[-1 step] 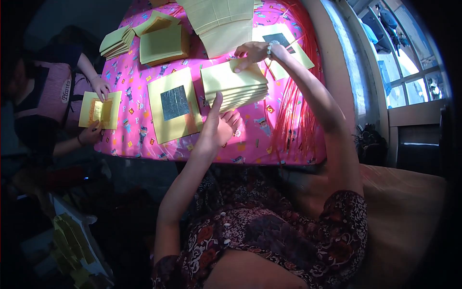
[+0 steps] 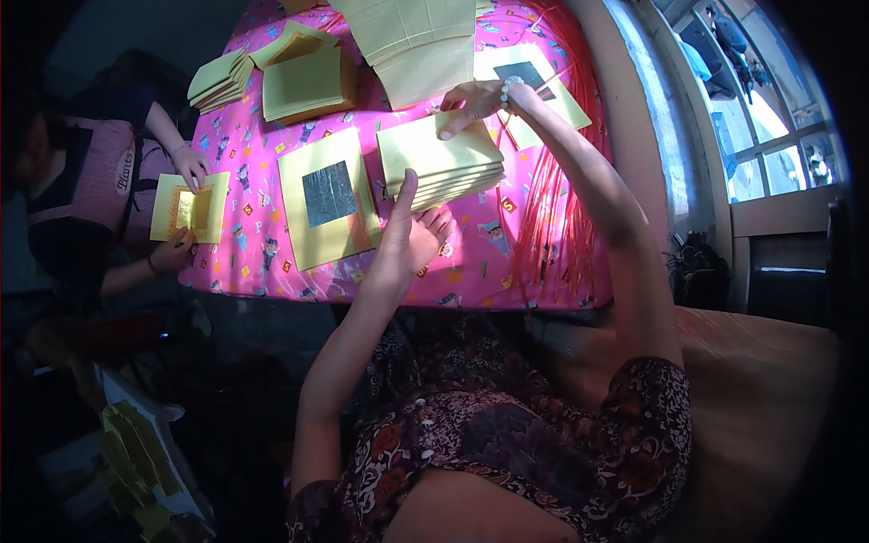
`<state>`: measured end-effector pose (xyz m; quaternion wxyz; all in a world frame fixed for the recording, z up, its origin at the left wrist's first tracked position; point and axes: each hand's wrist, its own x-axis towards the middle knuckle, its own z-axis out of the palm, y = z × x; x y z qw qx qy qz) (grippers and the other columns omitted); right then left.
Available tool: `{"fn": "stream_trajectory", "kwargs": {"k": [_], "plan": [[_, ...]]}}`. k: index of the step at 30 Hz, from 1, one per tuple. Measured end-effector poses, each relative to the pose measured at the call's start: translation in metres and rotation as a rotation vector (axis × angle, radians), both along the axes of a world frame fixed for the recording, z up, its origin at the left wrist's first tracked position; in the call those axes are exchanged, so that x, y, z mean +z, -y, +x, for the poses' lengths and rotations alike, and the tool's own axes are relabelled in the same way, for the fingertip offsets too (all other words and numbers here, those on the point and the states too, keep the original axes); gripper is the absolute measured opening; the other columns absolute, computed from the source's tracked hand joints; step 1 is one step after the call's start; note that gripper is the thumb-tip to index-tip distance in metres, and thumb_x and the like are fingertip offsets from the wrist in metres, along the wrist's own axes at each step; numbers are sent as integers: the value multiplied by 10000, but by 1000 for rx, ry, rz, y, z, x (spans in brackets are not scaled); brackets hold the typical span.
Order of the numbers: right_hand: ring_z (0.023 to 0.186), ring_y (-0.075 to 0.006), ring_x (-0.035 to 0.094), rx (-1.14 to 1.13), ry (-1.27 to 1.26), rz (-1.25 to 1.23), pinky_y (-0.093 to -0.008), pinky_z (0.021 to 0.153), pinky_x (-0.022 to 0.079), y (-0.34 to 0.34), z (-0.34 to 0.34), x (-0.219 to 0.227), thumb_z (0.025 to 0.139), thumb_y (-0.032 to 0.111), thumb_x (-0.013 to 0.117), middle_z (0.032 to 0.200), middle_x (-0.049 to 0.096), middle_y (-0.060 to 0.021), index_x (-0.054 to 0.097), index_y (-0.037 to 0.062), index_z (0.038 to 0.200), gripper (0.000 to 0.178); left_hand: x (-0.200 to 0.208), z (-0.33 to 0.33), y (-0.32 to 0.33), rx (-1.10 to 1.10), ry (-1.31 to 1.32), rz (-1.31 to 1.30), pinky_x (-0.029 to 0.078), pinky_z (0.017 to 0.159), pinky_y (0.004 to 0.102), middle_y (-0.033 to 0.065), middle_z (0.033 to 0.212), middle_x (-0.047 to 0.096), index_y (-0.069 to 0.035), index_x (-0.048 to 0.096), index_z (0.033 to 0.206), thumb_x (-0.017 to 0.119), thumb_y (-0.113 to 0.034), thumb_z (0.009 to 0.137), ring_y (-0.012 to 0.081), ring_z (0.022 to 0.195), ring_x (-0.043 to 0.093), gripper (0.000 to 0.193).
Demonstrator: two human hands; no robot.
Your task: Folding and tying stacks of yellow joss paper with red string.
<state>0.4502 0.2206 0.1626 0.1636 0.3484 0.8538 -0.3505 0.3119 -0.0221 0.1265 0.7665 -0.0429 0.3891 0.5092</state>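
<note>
Both hands are on the stack of folded yellow papers (image 2: 444,163) near the middle of the pink patterned tabletop (image 2: 262,258): the left hand (image 2: 409,237) cups the stack's near edge from below, thumb raised against its side, while the right hand (image 2: 472,101) pinches the top sheet at the far corner, fingers closed on the paper. Just to the left of the stack lies one unfolded yellow sheet with a silver foil square (image 2: 328,197), flat and untouched, and another such sheet (image 2: 534,77) sits toward the far right edge beside a bundle of red strips (image 2: 548,208). More folded piles (image 2: 308,83) and a fan of sheets (image 2: 412,45) crowd the far edge. At the left edge a co-worker's hands (image 2: 186,204) hold a small yellow sheet with gold foil (image 2: 188,208). By the look of it, a good deal is already folded and stacked, with loose flat sheets left to handle.
</note>
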Motion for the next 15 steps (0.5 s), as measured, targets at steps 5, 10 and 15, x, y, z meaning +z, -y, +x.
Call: {"fn": "stream_trajectory", "kwargs": {"k": [5, 10, 15], "plan": [[999, -286, 638, -119, 10, -135, -391, 901, 473, 5, 8, -13, 592, 742, 699, 1081, 675, -144, 640, 20, 1175, 930, 6, 13, -18, 145, -94, -120, 334, 1025, 462, 134, 1291, 336, -80, 324, 1361, 819, -524, 672, 326, 1261, 302, 957], [958, -233, 634, -139, 26, -138, -368, 816, 496, 35, 16, -7, 686, 746, 648, 1022, 670, -135, 622, 1, 1151, 878, -1, -2, -29, 219, -205, -120, 306, 1059, 442, 137, 1373, 392, -110, 371, 1381, 737, -516, 752, 273, 1274, 372, 834], [868, -260, 648, -309, -26, -101, -383, 746, 500, 93, 28, -18, 730, 819, 513, 917, 669, -160, 671, -26, 994, 899, -24, -31, -48, 121, -501, 149, 405, 1003, 432, 194, 1292, 517, -38, 423, 1354, 642, -437, 852, 272, 1214, 493, 678]]}}
